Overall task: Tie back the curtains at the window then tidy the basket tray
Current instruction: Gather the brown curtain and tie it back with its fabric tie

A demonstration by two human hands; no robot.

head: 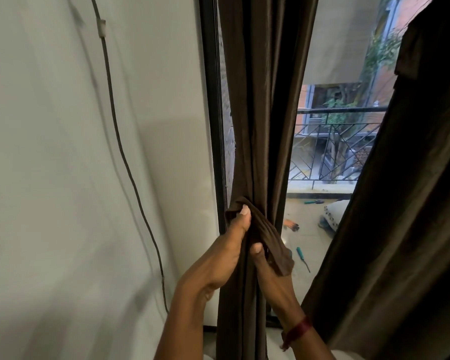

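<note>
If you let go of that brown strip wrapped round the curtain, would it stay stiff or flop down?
Probably flop: the ribbed brown fabric tie-back strip bends softly over the left hand and right hand. It looks light, and likely slides on the smooth gathered brown curtain.

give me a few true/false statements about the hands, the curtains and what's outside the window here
1. Both hands grip the tie-back band wrapped round the left curtain. True.
2. The right hand wears a red thread at the wrist. True.
3. The left hand is pulling the wall cable. False: it holds the band's end; the cable hangs untouched.
4. The right curtain is already tied back. False: it hangs loose.
5. A railing shows outside. True.
</note>
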